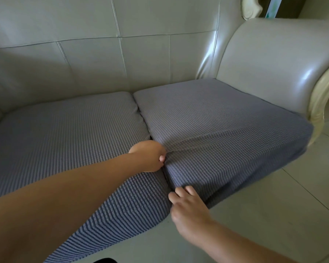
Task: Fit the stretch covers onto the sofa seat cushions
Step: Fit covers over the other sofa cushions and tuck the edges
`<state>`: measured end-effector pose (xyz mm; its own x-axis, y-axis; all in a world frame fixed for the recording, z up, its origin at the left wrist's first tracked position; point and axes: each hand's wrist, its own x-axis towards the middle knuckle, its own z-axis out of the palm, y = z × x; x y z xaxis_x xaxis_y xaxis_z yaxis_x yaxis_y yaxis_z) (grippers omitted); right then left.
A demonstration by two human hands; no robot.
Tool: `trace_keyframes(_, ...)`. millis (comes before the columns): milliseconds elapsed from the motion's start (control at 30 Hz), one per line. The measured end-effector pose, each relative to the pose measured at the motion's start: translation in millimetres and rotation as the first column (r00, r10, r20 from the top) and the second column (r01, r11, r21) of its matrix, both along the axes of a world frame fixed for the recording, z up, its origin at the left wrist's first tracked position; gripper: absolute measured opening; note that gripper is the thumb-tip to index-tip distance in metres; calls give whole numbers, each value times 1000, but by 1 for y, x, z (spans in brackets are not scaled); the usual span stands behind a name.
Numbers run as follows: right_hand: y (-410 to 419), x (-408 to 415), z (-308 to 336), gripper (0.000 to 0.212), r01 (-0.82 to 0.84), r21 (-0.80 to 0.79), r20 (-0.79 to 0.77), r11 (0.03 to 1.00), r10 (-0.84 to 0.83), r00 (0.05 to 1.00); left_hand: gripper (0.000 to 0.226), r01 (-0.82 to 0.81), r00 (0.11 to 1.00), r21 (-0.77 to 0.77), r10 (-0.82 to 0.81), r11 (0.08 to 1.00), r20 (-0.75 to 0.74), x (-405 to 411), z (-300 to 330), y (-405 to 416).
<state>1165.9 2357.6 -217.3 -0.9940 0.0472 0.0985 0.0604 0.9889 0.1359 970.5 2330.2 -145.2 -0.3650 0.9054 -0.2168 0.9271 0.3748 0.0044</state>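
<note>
Two seat cushions sit side by side on a cream leather sofa [141, 59], both w/ grey-blue waffle-knit stretch covers on. Left cushion [65, 130] lies flat against the backrest; its front corner bulges toward the camera. Right cushion [226, 120] sits next to the padded armrest [273, 59], front edge hanging a bit over the sofa front, above the pale tiled floor [273, 215].

Left hand [150, 156] is at the gap btwn the cushions, fingers curled, pinching the right cover's fabric at its inner edge; a crease runs from the pinch across the top. Right hand [188, 207] is at the front inner corner of the right cushion, fingers bent, tips touching the cover's lower edge; can't tell if it actually grips fabric.
</note>
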Motion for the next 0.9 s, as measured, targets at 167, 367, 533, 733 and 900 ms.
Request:
trace_keyframes(167,2,-1,-7,20,2,72,-74,997,3,997,33,-78,997,55,79,995,2,-20,-1,-3)
trace_keyframes(367,-9,-1,-36,35,103,-14,-41,995,-104,994,40,-41,998,42,39,998,53,-6,-12,-1)
trace_keyframes(533,-10,-14,-68,46,154,-154,-5,976,-156,988,32,-3,998,3,2,1000,57,2,-9,2)
trace_keyframes(733,7,-10,-47,37,91,-98,-77,991,-99,992,15,100,991,233,-118,967,65,20,4,9)
trace_keyframes(900,29,16,-22,29,-19,-340,-543,940,-180,820,42,199,965,317,-242,927,103,39,-1,29)
